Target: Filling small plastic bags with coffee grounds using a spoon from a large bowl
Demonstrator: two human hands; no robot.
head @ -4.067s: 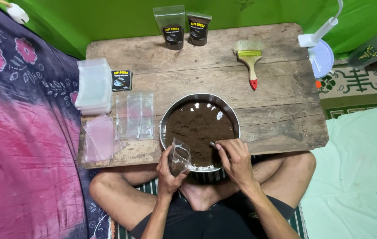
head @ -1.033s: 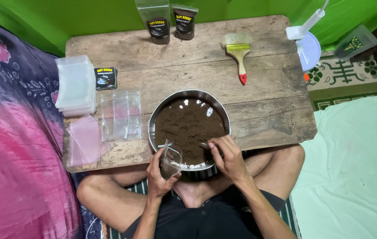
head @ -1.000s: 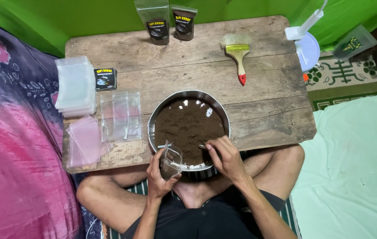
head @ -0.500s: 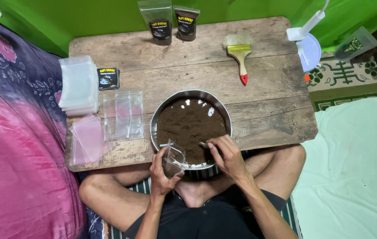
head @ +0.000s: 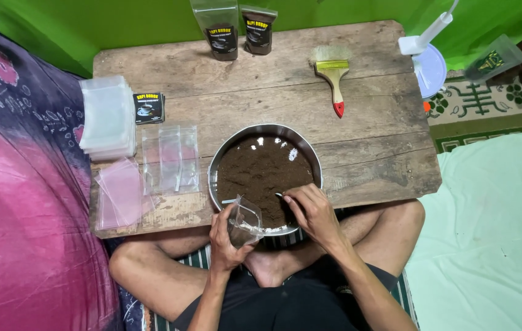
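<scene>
At lower centre, the left hand (head: 225,238) grips a clear pouch (head: 244,222) at the bowl (head: 215,175) rim. The right hand (head: 311,211) pinches a spoon (head: 280,195) over the brown powder (head: 261,171).

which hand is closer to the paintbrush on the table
Right. The right hand is at the near rim of the metal bowl, below the paintbrush and slightly to its left. The left hand, holding a small clear bag, is lower and farther left.

From my remote seat I get bright, even light, soft shadows, small glints on the metal bowl (head: 265,132), sharp focus.
</scene>
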